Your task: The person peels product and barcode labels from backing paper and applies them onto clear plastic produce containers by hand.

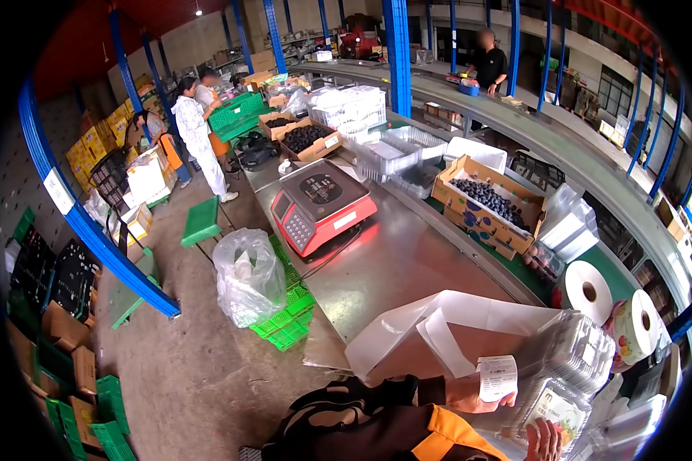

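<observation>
My left hand is at the bottom right, with its fingers closed round a white printed label. To its right, my right hand lies with its fingers spread on a clear plastic box that bears a fruit sticker. Behind that box, a stack of clear plastic containers stands on the metal table. A long white strip of backing paper curls over the tabletop beside my hands.
A red scale stands farther up the table. Right of it are a carton of grapes and label rolls. Green crates and a plastic bag are at the left edge. Several people stand farther off.
</observation>
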The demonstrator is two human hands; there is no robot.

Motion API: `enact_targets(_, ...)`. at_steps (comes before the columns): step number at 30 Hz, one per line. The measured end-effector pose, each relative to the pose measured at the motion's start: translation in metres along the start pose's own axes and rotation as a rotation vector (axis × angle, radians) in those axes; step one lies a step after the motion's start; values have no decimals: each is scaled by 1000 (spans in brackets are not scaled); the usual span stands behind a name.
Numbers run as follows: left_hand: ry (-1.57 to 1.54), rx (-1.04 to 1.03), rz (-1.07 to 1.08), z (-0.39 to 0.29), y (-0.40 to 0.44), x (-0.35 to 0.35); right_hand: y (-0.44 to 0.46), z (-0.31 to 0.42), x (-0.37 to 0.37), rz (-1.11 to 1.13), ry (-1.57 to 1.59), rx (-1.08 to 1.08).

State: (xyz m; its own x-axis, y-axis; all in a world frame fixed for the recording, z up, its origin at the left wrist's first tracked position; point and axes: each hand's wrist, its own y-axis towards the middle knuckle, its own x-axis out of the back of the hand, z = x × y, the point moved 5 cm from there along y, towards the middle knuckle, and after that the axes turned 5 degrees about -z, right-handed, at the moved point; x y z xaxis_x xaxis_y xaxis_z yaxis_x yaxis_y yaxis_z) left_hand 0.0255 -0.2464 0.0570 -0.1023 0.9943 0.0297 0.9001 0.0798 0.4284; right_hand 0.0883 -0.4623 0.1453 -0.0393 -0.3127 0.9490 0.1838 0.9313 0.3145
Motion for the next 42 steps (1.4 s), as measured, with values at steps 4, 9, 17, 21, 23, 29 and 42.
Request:
enact_targets(4,-30,1,0,-2,-1,0,-5,-4,-5,19,14,-7)
enact_targets(9,-35,18,14,-2,-1,-1,-9,-8,-2,36,49,28)
enact_targets(17,-92,-32,-13,8,-4,-2,7,-16,11,146,80,65)
enact_targets(21,-235,33,34,18,-8,-5,4,-18,5,254,91,27)
enact_targets(23,-342,34,49,30,-10,-7,2,-20,1,256,77,29)
enact_targets(29,-436,28,46,37,-11,-8,4,-8,-7,211,-72,77)
enact_targets(42,-232,68,49,29,-15,-14,-2,3,-30,194,-442,305)
